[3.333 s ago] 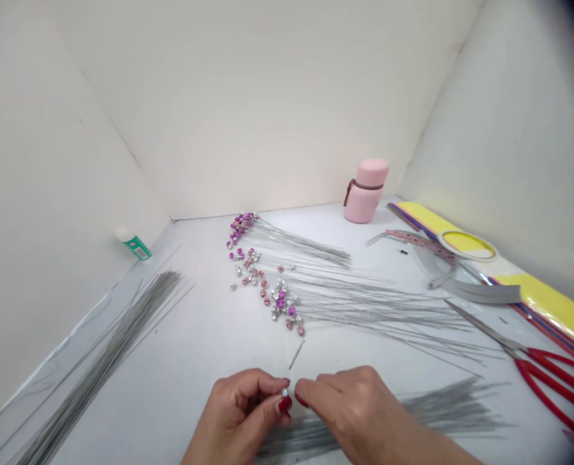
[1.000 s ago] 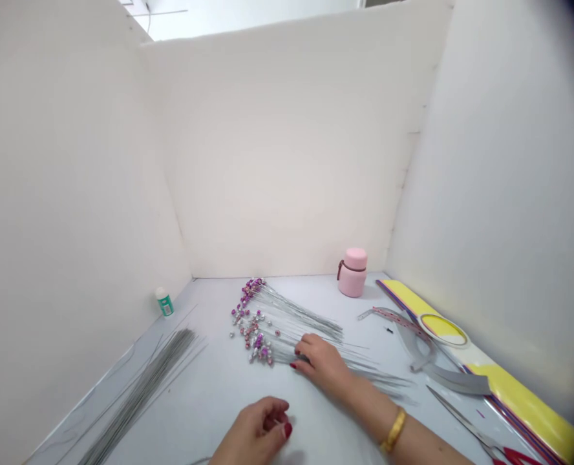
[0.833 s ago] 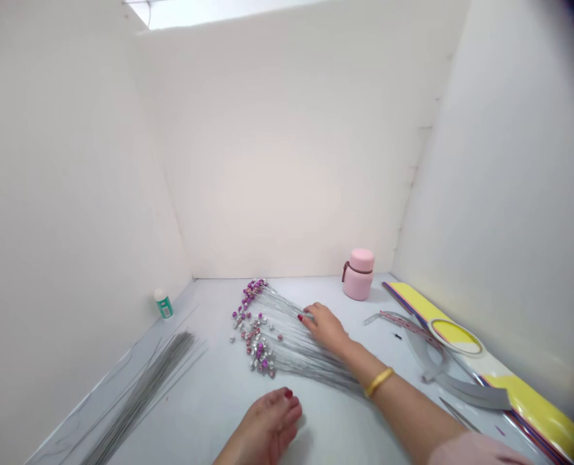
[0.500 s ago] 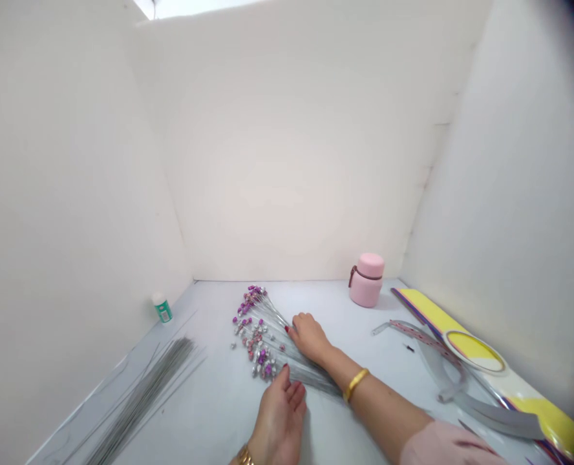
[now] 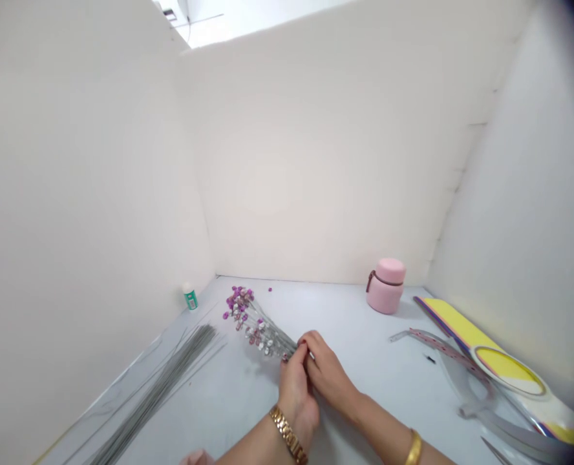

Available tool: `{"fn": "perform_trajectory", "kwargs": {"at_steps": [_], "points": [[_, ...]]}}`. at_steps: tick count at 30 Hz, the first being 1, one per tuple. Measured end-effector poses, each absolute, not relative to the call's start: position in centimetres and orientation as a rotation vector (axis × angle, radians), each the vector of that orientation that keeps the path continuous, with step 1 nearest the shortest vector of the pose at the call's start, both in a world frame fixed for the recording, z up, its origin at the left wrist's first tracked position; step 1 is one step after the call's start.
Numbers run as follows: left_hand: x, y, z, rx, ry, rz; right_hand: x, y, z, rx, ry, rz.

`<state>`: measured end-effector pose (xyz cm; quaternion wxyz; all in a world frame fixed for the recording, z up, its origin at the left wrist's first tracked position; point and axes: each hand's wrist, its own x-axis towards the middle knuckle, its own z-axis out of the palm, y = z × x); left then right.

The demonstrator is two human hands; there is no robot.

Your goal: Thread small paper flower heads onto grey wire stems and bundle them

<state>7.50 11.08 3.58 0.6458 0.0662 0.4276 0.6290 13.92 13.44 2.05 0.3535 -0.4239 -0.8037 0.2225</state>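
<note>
A bunch of thin wire stems tipped with purple, pink and silvery-white buds slants up to the left over the table. My left hand, with a gold watch at its wrist, is closed round the stems from the near side. Pressed against it, my right hand grips the same bunch from the right, its fingers meeting the left thumb. The lower ends of the stems are hidden behind my hands. A single loose purple bud lies beyond the bunch.
A bundle of bare grey wires lies at left, near a small green-and-white bottle. At right are a pink flask, a roll of tape, a yellow strip and curled grey ribbons. White walls surround the table.
My left hand, open before, has closed on the stems beside my right hand. The spread buds are now gathered into a tighter bunch. The view has shifted, so things appear farther right.
</note>
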Motion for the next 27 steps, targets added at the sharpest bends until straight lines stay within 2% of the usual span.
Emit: {"fn": "perform_trajectory", "kwargs": {"at_steps": [4,9,14,17,23,27], "points": [[7.1,11.9,7.9,0.361,0.892,1.65,14.3,13.2,6.5,-0.924,-1.971,0.579],[5.4,14.5,16.2,0.771,0.772,1.775,14.6,13.7,12.8,-0.864,-1.823,0.596],[5.6,15.3,21.8,1.131,0.776,1.757,14.3,15.7,16.0,-0.804,-1.805,0.848],[6.4,14.7,20.8,1.266,0.808,1.712,14.3,16.4,14.6,-0.805,-1.745,0.947],[7.8,13.7,13.6,1.272,0.957,1.561,15.4,15.6,8.2,-0.894,-1.658,1.046],[8.2,13.4,11.7,1.275,0.988,1.515,15.7,15.1,7.0,-0.901,-1.645,1.002]]}}
